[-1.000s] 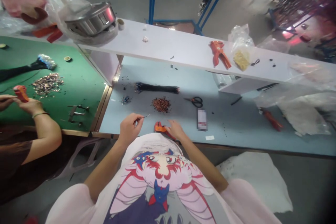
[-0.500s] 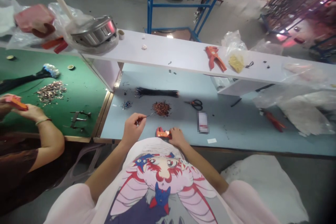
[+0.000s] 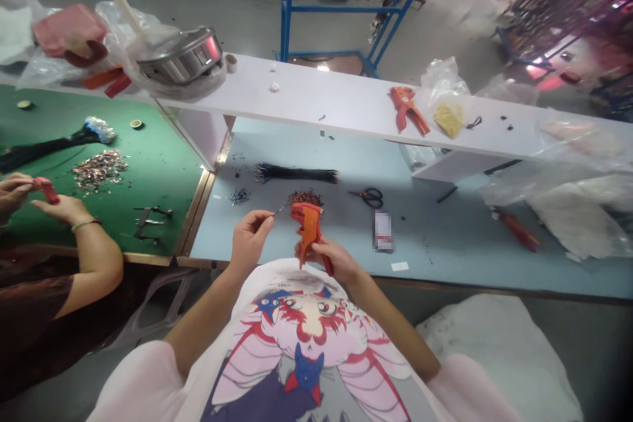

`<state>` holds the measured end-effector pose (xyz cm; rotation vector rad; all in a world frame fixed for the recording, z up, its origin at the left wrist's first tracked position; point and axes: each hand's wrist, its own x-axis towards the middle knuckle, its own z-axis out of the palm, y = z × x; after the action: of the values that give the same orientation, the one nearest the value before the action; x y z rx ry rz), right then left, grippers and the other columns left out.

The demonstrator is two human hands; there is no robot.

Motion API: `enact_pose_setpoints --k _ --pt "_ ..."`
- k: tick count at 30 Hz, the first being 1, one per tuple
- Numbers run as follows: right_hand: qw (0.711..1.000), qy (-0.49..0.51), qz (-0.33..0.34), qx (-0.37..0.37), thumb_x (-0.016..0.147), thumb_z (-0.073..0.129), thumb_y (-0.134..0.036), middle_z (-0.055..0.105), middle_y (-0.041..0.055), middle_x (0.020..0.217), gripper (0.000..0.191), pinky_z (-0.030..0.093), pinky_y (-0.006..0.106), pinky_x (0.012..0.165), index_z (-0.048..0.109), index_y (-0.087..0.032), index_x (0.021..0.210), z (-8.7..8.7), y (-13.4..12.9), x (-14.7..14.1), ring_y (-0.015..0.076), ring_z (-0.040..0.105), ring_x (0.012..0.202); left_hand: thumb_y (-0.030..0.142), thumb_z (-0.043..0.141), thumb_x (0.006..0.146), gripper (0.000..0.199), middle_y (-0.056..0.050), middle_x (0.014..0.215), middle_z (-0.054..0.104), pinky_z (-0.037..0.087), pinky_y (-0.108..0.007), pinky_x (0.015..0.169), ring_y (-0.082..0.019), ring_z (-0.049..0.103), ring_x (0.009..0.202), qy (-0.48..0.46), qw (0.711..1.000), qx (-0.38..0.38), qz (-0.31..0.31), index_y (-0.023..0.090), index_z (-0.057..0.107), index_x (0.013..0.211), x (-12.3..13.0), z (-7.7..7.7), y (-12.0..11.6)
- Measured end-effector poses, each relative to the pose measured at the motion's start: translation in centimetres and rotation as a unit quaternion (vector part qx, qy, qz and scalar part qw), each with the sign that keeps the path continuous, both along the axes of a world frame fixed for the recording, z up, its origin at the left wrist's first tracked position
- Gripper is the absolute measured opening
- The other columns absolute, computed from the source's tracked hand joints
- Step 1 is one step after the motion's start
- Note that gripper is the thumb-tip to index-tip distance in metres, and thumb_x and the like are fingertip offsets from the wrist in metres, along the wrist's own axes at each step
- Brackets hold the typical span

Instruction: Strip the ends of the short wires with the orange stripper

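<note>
Orange stripper (image 3: 309,227) at 12 o'clock from white shirt (image 3: 306,343), printed with pink-and-red anime figure. Pale blue counter (image 3: 445,257); black wires (image 3: 297,175) at 12 o'clock; green mat (image 3: 158,145) at 10 o'clock; blue rack (image 3: 285,13) beyond.

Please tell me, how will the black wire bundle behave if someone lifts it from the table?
The black wire bundle will probably feel light, because its wires look thin. Its ends will likely droop and spread, since they already fan out. Lying flat and long, it seems unlikely to roll.
</note>
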<state>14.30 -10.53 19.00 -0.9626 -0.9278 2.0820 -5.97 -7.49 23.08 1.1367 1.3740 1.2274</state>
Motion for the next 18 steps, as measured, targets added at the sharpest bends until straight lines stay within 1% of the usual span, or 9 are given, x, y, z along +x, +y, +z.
enact_pose_setpoints --k 1,2,4,6,10,13,18 --pt "0.998 0.054 0.002 -0.030 0.081 0.054 -0.037 0.063 0.0100 0.094 0.044 0.047 0.038 0.077 0.048 -0.015 0.119 0.9 -0.1 -0.1 0.0215 0.061 0.084 0.033 0.063 0.073 0.019 0.000 0.068 0.058 0.041 -0.020 0.058 -0.010 0.050 0.062 0.005 1.000 0.006 0.001 0.016 0.064 0.080 0.0 0.1 -0.1" --pt "0.995 0.081 0.005 -0.051 0.083 0.054 -0.041 0.063 0.0093 0.091 0.043 0.047 0.039 0.076 0.049 -0.016 0.118 1.7 -0.3 -0.2 0.0215 0.062 0.082 0.032 0.062 0.074 0.018 0.000 0.068 0.058 0.041 -0.020 0.058 -0.010 0.050 0.062 0.012 1.000 0.013 -0.001 0.016 0.064 0.080 0.1 0.3 -0.2" --pt "0.992 0.098 0.008 -0.075 0.085 0.052 -0.046 0.063 0.0078 0.085 0.042 0.048 0.039 0.072 0.050 -0.016 0.114 2.8 -0.5 -0.3 0.0208 0.063 0.076 0.031 0.060 0.075 0.016 0.000 0.068 0.058 0.039 -0.021 0.056 -0.010 0.049 0.061 0.033 0.999 0.028 -0.011 0.016 0.064 0.080 0.1 0.5 -0.5" --pt "0.992 0.097 0.014 -0.078 0.085 0.051 -0.048 0.063 0.0069 0.082 0.042 0.049 0.039 0.070 0.051 -0.016 0.111 3.3 -0.8 -0.3 0.0204 0.064 0.072 0.030 0.059 0.077 0.015 0.000 0.068 0.057 0.038 -0.021 0.055 -0.010 0.048 0.060 0.063 0.997 0.045 -0.023 0.016 0.064 0.080 0.1 0.8 -0.9" --pt "0.993 0.088 0.037 -0.074 0.084 0.054 -0.048 0.064 0.0075 0.081 0.042 0.050 0.037 0.068 0.052 -0.014 0.110 4.0 -1.2 -0.2 0.0210 0.065 0.071 0.028 0.057 0.080 0.013 0.000 0.069 0.056 0.038 -0.021 0.056 -0.010 0.048 0.061 0.102 0.992 0.067 -0.035 0.017 0.065 0.080 0.2 1.1 -1.4" --pt "0.992 0.091 0.045 -0.074 0.083 0.056 -0.048 0.064 0.0076 0.081 0.043 0.050 0.037 0.067 0.052 -0.013 0.109 4.3 -1.3 -0.1 0.0213 0.065 0.070 0.028 0.056 0.080 0.013 -0.001 0.071 0.057 0.039 -0.022 0.058 -0.010 0.049 0.062 0.105 0.991 0.069 -0.041 0.017 0.064 0.080 0.3 1.3 -1.5" --pt "0.991 0.097 0.063 -0.070 0.082 0.056 -0.050 0.064 0.0075 0.081 0.045 0.049 0.038 0.068 0.052 -0.014 0.109 4.3 -1.3 -0.2 0.0207 0.065 0.070 0.028 0.056 0.080 0.014 -0.001 0.070 0.057 0.039 -0.022 0.057 -0.010 0.049 0.061 0.105 0.992 0.065 -0.040 0.017 0.064 0.080 0.2 1.3 -1.6"
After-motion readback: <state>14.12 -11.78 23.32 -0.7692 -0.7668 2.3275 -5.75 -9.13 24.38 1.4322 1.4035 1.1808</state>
